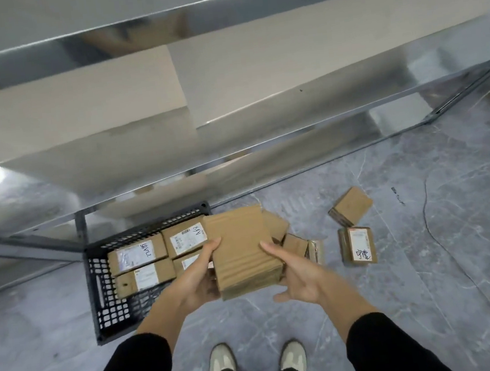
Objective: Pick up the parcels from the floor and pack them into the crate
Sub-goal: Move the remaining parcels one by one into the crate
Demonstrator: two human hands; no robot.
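Floor (428, 272): grey marbled tile; shoes (222, 358) at the bottom of frame, thin cable (426, 220) trailing off right.
Left hand (199, 276): gripping the left edge of the held parcel (241, 252), thumb on top, fingers curled underneath.
Right hand (295, 273): gripping the right edge, thumb over the top face, fingers mostly hidden below.
Held parcel: brown cardboard, plain face up, no label showing. In the air between both hands, over the right rim of the crate (112, 314) and the floor beside it. Side looks layered, so it could be two stacked; can't tell.
Crate: black perforated plastic, on the floor ahead-left, just in front of the shelf base.
Packed parcels (137, 254): four visible, labels up, two rows, snug against the far end. Near end shows bare mesh.
Loose parcels (295, 245): on the floor right of the crate. Two or three bunched close to it, partly hidden behind the held one. Two more further right: one tilted (350, 206), one flat with a handwritten label (357, 246).
Shelving (226, 81): metal rack behind, big plain cartons on it.
Progress: my read is roughly halfway. Four in, one in transit, four or five left.
Next: probably lower this one into the free near end, then take the cluster.
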